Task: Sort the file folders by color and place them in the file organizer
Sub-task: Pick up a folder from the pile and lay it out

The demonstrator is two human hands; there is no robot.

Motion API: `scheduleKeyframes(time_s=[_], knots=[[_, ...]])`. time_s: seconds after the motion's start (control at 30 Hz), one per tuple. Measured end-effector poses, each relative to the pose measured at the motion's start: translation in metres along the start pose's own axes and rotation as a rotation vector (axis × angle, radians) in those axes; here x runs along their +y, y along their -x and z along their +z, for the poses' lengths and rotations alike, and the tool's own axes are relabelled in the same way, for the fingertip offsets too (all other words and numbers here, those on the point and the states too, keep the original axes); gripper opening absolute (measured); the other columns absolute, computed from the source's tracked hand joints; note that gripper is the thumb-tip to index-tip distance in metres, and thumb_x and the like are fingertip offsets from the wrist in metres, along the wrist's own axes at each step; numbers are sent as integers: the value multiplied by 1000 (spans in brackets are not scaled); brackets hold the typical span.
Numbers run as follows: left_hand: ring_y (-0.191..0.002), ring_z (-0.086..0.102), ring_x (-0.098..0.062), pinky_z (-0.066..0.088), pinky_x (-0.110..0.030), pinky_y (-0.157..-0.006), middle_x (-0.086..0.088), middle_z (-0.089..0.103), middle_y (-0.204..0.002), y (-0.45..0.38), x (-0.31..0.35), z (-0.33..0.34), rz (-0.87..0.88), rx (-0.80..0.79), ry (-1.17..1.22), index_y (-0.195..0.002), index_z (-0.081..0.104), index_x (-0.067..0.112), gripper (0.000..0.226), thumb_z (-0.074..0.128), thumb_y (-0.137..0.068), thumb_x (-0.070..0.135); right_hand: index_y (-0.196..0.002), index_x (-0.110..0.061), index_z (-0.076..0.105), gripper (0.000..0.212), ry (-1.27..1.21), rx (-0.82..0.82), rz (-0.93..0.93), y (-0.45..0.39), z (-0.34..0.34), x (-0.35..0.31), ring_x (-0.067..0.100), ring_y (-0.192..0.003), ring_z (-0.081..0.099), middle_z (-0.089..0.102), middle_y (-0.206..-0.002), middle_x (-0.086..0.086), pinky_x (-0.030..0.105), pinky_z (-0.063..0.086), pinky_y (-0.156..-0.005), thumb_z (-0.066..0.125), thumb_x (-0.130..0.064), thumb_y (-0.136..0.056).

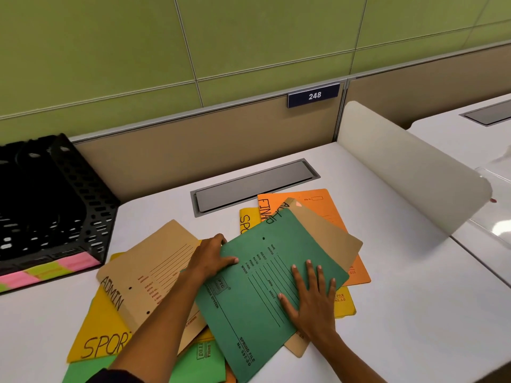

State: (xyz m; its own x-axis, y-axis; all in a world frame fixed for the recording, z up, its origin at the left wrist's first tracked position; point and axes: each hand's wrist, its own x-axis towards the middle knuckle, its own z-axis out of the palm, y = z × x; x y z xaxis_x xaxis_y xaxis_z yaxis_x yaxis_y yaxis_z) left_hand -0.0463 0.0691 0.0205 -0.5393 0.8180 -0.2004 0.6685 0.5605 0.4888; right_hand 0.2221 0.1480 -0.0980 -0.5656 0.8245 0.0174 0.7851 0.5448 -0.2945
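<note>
A person's left hand (210,258) grips the upper left edge of a dark green card file folder (265,294), thumb on top and fingers curled under, while the right hand (311,295) presses flat on its printed cover, fingers straight and spread. The folder tops a loose pile on a white desk (401,313): a tan folder marked ADMIN (154,269) to the left, a yellow folder lettered SPOR (96,333) beneath that, an orange folder (312,205) behind, a light green folder (199,363) at the near edge. A black perforated plastic file organizer (72,200) with pink and green labels stands well apart at the desk's left rear, beside the beige partition (193,139).
</note>
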Motion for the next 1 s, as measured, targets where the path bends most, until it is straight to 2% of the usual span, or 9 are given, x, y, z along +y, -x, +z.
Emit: scheduleKeyframes(time_s=[0.13, 0.27, 0.37, 0.5, 0.7, 0.8, 0.87, 1.0], knots=[[-84, 63, -18, 56, -41, -73, -2, 64, -102, 24, 0, -10, 14, 26, 110, -96, 48, 22, 40, 79, -75, 37, -153, -37, 9, 81, -63, 16, -9, 5, -6, -1, 24, -149, -5, -1, -162, 0, 57, 3, -117, 21, -80, -85], [-76, 69, -16, 61, -40, -65, 0, 68, -101, 52, 3, -19, 72, 51, 212, -88, 40, 29, 39, 77, -78, 34, -154, -31, 2, 90, -168, 46, 78, 12, -15, -8, 23, -148, -9, -11, -161, 1, 50, -2, -117, 20, -82, -82], [-73, 71, -14, 61, -40, -60, 0, 69, -100, 73, 6, -25, 122, 79, 270, -89, 38, 30, 37, 74, -81, 33, -154, -21, -5, 99, -303, 72, 174, 21, -18, -13, 25, -148, -6, -12, -161, 6, 50, 6, -119, 28, -80, -82], [-74, 71, -13, 61, -41, -58, 1, 69, -102, 106, 9, -30, 189, 152, 330, -94, 38, 30, 33, 70, -86, 31, -152, -16, -11, 100, -511, 88, 217, 41, -25, -24, 22, -148, -4, -10, -161, 7, 48, 14, -120, 46, -65, -86], [-71, 73, -16, 61, -42, -55, -3, 71, -103, 161, 6, -40, 245, 279, 498, -97, 40, 22, 30, 69, -89, 24, -153, -16, -3, 85, -762, 106, 206, 76, -42, -55, 24, -147, 13, 8, -161, 4, 41, 22, -115, 50, -46, -94], [-73, 72, -17, 61, -41, -55, -4, 70, -102, 193, 0, -44, 228, 356, 570, -96, 41, 23, 29, 69, -88, 20, -153, -22, 8, 75, -909, 66, 226, 94, -51, -77, 29, -136, 37, 32, -153, 6, 50, 41, -106, 51, -40, -95], [-76, 72, -17, 61, -38, -56, -4, 69, -101, 211, -8, -44, 223, 406, 590, -95, 41, 25, 30, 69, -88, 19, -151, -25, 20, 64, -1010, 20, 242, 106, -54, -89, 27, -126, 48, 45, -143, 5, 52, 48, -98, 52, -35, -96], [-74, 72, -14, 61, -37, -56, -4, 70, -99, 248, -34, -42, 207, 498, 577, -96, 40, 26, 30, 69, -88, 21, -144, -27, 33, 52, -1153, -42, 290, 132, -60, -116, 25, -125, 49, 51, -134, -1, 51, 45, -99, 55, -28, -97]])
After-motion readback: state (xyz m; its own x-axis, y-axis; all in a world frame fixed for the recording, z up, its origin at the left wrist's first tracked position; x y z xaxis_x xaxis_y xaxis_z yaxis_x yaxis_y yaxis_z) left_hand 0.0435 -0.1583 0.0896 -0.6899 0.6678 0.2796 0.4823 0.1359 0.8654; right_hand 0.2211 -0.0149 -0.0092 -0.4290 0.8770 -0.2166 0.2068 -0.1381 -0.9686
